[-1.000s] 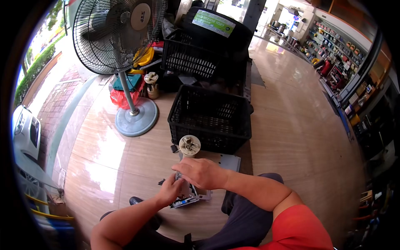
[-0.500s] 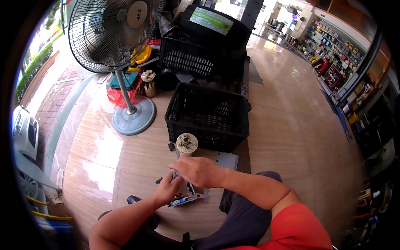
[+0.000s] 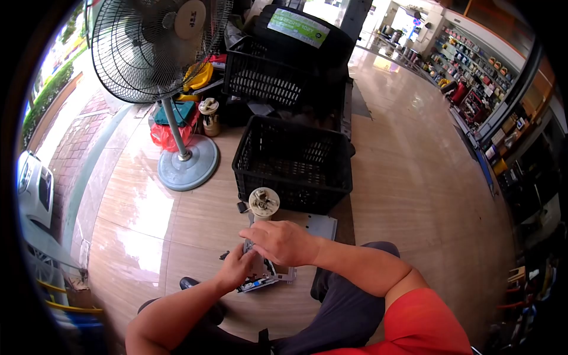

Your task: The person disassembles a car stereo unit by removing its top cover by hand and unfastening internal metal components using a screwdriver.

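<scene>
Between my knees, a metal frame of a taken-apart device (image 3: 286,276) lies low above the floor, with a blue-and-white strip along its near edge. My left hand (image 3: 236,269) is closed at the frame's left side, fingertips on a small grey part. Just above it, my right hand (image 3: 283,242) is bent over the same spot with thumb and fingers drawn together; whatever they pinch is hidden. Directly beyond the hands stands a fuel pump unit with a round cream top (image 3: 264,202). A flat grey metal panel (image 3: 322,225) lies partly under my right forearm.
A black plastic crate (image 3: 290,192) sits just past the pump unit. Behind it are another crate (image 3: 263,80) and a tyre (image 3: 331,50). At left stands a fan on a round base (image 3: 188,165), beside a second pump unit (image 3: 209,118). Stocked shelves (image 3: 476,65) line the right.
The view has shifted very slightly. Both hands stay at the same place on the device, with only a small change in the right fingers.
</scene>
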`<action>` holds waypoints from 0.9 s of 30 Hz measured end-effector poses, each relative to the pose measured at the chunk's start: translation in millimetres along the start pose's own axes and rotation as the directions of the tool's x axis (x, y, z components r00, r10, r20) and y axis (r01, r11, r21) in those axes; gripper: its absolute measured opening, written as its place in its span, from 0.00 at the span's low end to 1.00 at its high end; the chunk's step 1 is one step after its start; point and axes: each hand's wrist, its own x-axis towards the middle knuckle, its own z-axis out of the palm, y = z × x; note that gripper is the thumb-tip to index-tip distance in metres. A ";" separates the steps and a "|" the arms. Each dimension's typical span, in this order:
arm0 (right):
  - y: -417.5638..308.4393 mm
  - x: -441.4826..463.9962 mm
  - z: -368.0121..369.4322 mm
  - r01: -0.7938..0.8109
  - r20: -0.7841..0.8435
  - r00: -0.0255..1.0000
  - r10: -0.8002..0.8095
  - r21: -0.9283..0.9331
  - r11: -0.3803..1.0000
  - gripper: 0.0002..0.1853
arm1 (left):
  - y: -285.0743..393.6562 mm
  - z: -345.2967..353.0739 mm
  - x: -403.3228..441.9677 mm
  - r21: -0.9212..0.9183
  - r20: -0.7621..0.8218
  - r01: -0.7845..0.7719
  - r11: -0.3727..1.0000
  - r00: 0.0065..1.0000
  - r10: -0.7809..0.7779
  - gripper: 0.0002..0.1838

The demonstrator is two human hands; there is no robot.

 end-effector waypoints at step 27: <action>1.1 -2.6 2.6 -0.015 0.025 1.000 0.015 -0.024 1.000 0.22 | 28.6 4.0 -13.2 0.124 -0.024 0.069 0.990 0.998 -0.066 0.18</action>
